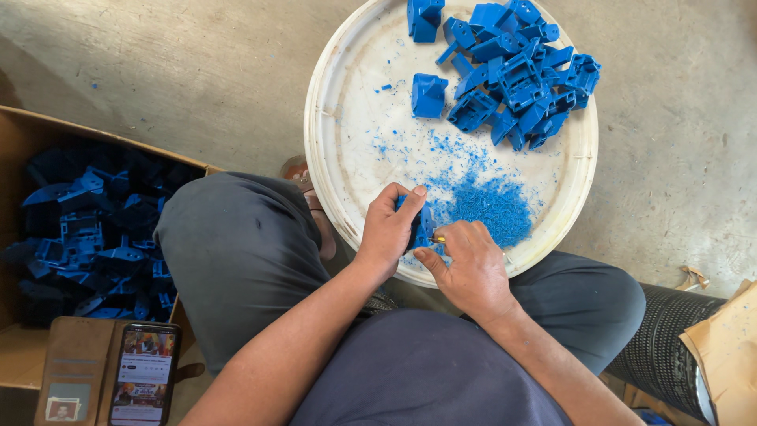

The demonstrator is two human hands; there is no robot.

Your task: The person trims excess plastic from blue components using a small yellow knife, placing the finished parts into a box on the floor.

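My left hand pinches a blue plastic part, thumb on top, fingers curled round it. My right hand is closed on a small yellow-tipped tool, tip touching the part. Just beyond the grip: blue shavings on the round white tray. Farther out, a pile of blue parts. Left of my grip, a cardboard box with more.

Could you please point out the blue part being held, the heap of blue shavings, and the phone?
Blue part (pixel 420 223), head view, on its side showing between the fingers.
Heap of blue shavings (pixel 495 207), head view, on its thick middle.
Phone (pixel 143 375), head view, on its lit screen.
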